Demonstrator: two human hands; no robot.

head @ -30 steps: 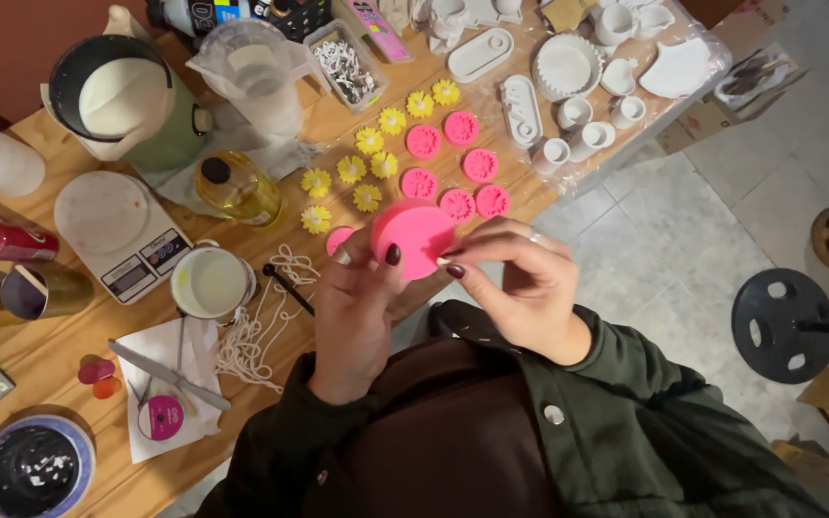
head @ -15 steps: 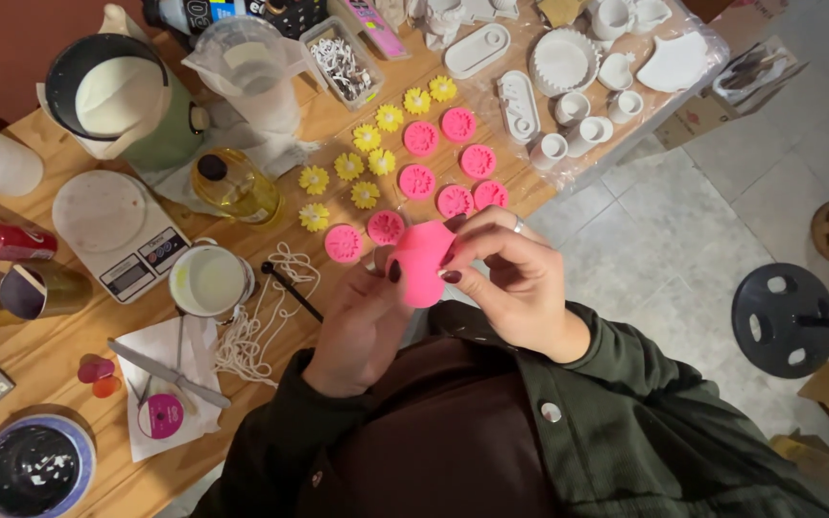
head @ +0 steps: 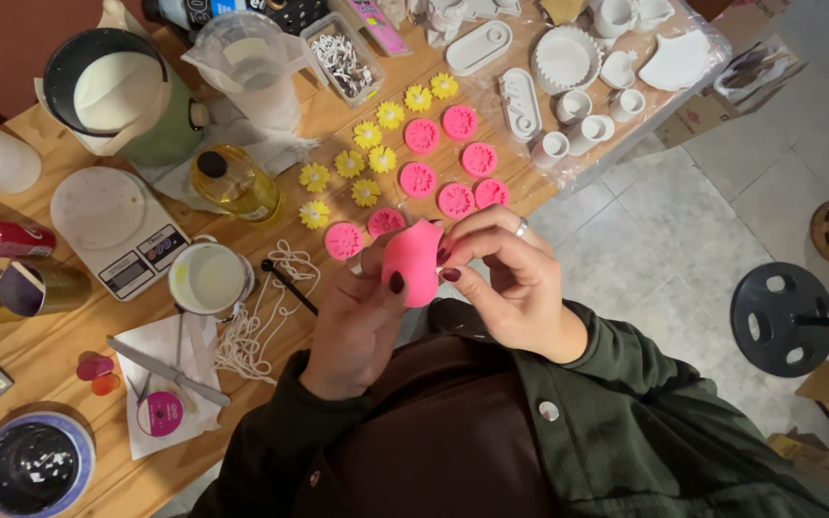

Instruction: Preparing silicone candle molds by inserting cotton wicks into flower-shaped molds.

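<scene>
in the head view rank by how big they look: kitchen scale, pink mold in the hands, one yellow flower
1. kitchen scale, clearly largest
2. pink mold, held nearer the camera in both hands, so it may look bigger than it is
3. yellow flower, smallest

Wooden table (head: 50,369) bearing round pink moulds (head: 448,163), yellow daisy pieces (head: 362,168), white kitchen scale (head: 112,230), coiled white string (head: 251,331) and white cups (head: 582,120); left hand (head: 357,321) and right hand (head: 510,283) together pinching one bent pink silicone mould (head: 413,259) above the table edge.
</scene>
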